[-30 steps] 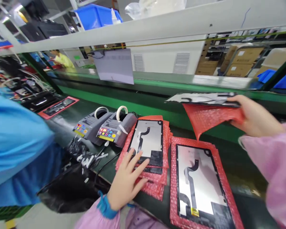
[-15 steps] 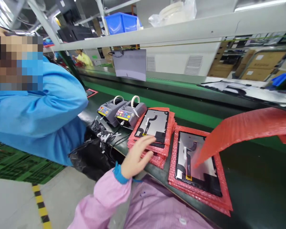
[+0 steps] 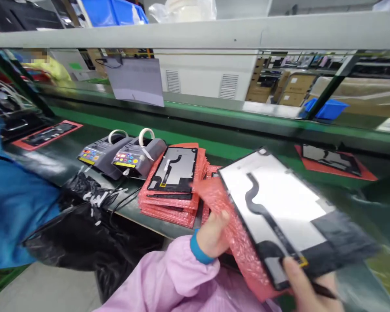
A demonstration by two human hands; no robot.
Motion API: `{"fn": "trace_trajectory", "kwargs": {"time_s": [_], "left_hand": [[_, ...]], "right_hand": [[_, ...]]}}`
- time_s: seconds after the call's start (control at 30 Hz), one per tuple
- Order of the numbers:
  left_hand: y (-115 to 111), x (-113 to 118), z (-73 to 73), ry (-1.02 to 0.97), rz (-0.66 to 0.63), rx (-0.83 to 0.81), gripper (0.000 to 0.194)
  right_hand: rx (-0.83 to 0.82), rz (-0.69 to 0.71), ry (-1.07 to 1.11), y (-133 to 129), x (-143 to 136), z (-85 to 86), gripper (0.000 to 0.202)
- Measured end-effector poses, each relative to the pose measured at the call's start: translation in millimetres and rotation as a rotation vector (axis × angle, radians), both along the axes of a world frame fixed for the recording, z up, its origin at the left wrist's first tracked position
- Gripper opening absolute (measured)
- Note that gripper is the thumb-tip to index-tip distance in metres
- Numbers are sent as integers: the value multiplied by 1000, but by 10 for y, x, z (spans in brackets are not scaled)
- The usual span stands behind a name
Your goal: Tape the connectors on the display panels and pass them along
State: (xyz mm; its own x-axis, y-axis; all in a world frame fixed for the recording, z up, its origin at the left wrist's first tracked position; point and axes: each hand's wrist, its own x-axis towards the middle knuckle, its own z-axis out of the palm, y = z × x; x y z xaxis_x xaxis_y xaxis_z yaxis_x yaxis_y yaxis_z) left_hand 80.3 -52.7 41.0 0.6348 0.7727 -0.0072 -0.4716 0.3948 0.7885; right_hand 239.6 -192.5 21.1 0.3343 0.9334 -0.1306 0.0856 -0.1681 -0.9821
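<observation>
A tablet-type screen panel (image 3: 281, 203), silver-backed with a black ribbon cable, is tilted up in front of me. My right hand (image 3: 307, 286) grips its lower edge, thumb on the back near the cable's yellow-framed end. A dark, thin stick-like object (image 3: 323, 290) shows beside those fingers; its kind is unclear. My left hand (image 3: 214, 234) is closed on a red bubble-wrap sheet (image 3: 243, 247) at the panel's left side, its fingers partly hidden. Left of it stands a stack of red bubble wrap (image 3: 169, 210) topped by another screen panel (image 3: 175, 169). More red wrap lies partly hidden behind the held panel.
Two grey tape dispensers (image 3: 138, 156) stand left of the stack. A black plastic bag (image 3: 94, 238) hangs at the bench edge, near a co-worker's blue sleeve (image 3: 16, 203). Another panel on red wrap (image 3: 334, 160) lies at right. A shelf beam (image 3: 195, 37) crosses above.
My view has swung right. My left hand has moved from the left stack to grip a bubble-wrap sheet. My right hand has come into view holding a raised panel.
</observation>
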Motion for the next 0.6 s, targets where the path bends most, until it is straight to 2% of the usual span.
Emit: {"fn": "trace_trajectory", "kwargs": {"time_s": [0.07,0.17,0.23,0.33,0.4,0.47,0.53,0.6], "left_hand": [[140,-89,1,72,19,-102,87],[345,-210,-8,166,7,-174,58],[457,-288,13,187,-7,-160,50],[568,-371,82,210,-22,-106,45],[615,-362,113,231,-47,-59,47],[664,-298,103,263,-83,-8,51],[732,-207,41,311,-91,53,52],[822,-131,-66,376,-23,131,48]], "right_hand": [[-44,-113,70,-38,-159,-190,27],[-19,-139,76,54,-34,-319,40],[104,-155,26,146,246,-274,46],[276,-291,-101,297,637,-86,50],[268,-238,-195,430,733,16,54],[179,-138,-202,592,694,33,55],[70,-83,-151,759,589,-34,54],[-22,-66,-112,895,492,-145,54]]}}
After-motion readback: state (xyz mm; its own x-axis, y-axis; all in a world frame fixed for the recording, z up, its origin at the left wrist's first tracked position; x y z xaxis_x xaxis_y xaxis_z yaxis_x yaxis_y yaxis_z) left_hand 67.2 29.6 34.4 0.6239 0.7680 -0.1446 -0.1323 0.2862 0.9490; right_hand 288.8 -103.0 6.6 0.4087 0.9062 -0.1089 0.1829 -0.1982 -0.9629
